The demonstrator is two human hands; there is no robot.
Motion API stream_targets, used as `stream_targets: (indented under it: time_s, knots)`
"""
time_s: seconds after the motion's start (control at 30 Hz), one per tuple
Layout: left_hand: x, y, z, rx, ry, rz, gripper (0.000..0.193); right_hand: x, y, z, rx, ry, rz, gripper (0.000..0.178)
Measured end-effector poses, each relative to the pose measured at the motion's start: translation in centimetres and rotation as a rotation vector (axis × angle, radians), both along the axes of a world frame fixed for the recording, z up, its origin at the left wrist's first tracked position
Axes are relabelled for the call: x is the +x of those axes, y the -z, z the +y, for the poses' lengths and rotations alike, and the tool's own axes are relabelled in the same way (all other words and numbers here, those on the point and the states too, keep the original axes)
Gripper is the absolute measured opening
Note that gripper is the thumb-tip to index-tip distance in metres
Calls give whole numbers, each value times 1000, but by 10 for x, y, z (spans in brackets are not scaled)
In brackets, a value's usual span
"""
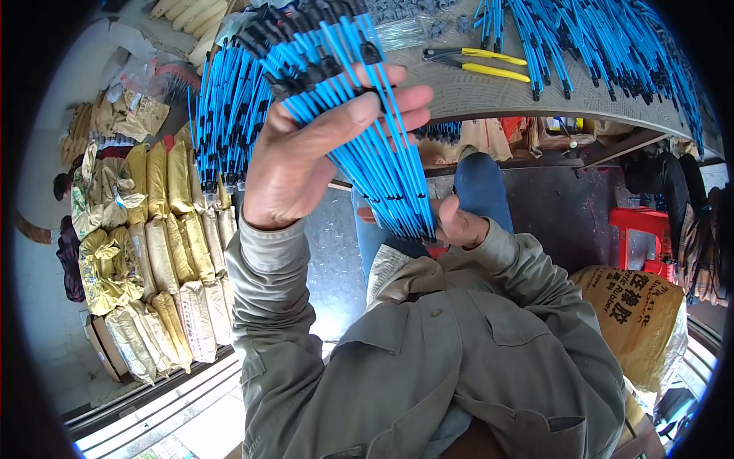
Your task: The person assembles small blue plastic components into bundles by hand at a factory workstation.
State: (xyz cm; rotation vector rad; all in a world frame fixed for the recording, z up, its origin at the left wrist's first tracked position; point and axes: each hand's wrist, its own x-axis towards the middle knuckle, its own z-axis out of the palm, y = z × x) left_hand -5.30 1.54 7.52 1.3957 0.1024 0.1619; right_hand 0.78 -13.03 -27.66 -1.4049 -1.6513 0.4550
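Observation:
A fanned bundle of thin blue rods (375, 157) with black fittings slants in front of my body, its wide end up and its narrow end toward my lap. My left hand (306, 149) grips it near the upper end, thumb across the front and fingertips showing past the far side. At the narrow lower end, my right hand (465, 227) cradles the rods, its fingers passing behind them and its thumb raised beside them. Whether the black parts at the very top belong to this bundle or lie on the table, I cannot tell.
More blue rods (596, 46) lie heaped on the grey table (459, 96), others (222, 115) hang over its left edge. Yellow-handled pliers (489, 63) lie near small grey parts (436, 29). Filled sacks (164, 252) are stacked left; a red stool (644, 229) and brown sack (631, 317) stand right.

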Motion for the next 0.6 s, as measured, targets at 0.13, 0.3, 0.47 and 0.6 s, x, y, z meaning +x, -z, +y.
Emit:
stream_targets:
  time_s: [0.13,0.3,0.47,0.6]
  knots:
    - [-13,-2,-3,-219,81,-156,33,31,-55,-23,-115,-140,209,93]
    - [-8,34,26,171,683,-591,51,64,-134,-18,-249,-309,462,103]
    - [-23,71,2,-187,523,-323,43,79,-200,13,-283,-440,233,79]
    - [-36,94,1,-536,339,-68,34,76,-201,32,102,-358,765,74]
